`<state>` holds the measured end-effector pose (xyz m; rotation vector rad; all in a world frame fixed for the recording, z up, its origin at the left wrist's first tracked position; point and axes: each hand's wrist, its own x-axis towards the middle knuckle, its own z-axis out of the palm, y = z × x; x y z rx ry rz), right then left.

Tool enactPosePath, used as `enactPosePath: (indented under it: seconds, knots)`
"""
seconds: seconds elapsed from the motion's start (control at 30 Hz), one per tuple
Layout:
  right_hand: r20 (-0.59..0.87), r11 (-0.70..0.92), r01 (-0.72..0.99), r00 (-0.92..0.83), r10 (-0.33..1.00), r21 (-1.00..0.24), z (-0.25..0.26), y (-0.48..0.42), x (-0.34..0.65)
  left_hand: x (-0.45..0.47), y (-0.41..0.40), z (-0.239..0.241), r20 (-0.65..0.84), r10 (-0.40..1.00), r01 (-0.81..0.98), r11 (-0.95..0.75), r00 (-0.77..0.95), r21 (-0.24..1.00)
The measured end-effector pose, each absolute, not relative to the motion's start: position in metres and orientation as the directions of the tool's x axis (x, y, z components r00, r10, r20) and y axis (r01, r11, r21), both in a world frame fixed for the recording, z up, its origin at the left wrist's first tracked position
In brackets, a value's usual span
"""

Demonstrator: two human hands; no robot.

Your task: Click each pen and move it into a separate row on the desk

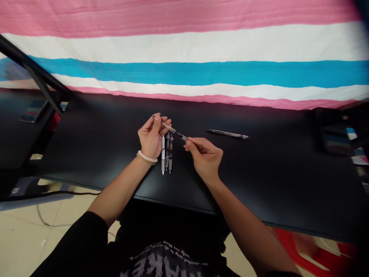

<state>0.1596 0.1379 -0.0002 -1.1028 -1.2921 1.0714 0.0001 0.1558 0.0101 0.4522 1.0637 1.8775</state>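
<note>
The left hand (151, 136) and right hand (206, 156) pinch opposite ends of one pen (172, 130).

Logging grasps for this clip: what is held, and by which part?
One pen, at both ends: left hand grips the clear end, right hand pinches the dark end.

A black table (273, 184) stands before a pink, white and blue striped cloth (201, 50); below the table, beige floor (34, 231) with a cable (49, 221).
</note>
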Motion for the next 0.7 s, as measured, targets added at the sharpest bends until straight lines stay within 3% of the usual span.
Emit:
enactPosePath:
  seconds: [0.13, 0.3, 0.37, 0.53, 0.7]
  knots:
    - [0.247, 0.243, 0.074, 0.046, 0.968, -0.967, -0.001, 0.139, 0.163, -0.005, 0.157, 0.011, -0.131, 0.813, -0.543, -0.249, -0.567, 0.802]
    - [0.351, 0.347, 0.170, -0.007, 0.936, -0.922, -0.002, 0.138, 0.163, 0.012, 0.150, 0.011, -0.164, 0.879, -0.588, -0.151, -0.448, 0.794]
    - [0.314, 0.310, 0.168, -0.002, 0.949, -0.936, -0.003, 0.138, 0.162, 0.015, 0.149, 0.011, -0.160, 0.892, -0.603, -0.144, -0.422, 0.785]
    - [0.045, 0.045, -0.004, -0.107, 0.993, -0.999, -0.005, 0.137, 0.158, 0.011, 0.150, 0.012, -0.164, 0.901, -0.612, -0.131, -0.402, 0.780]
    - [0.127, 0.138, 0.067, -0.150, 0.980, -0.988, -0.008, 0.137, 0.159, 0.007, 0.152, 0.013, -0.162, 0.886, -0.615, -0.161, -0.434, 0.772]
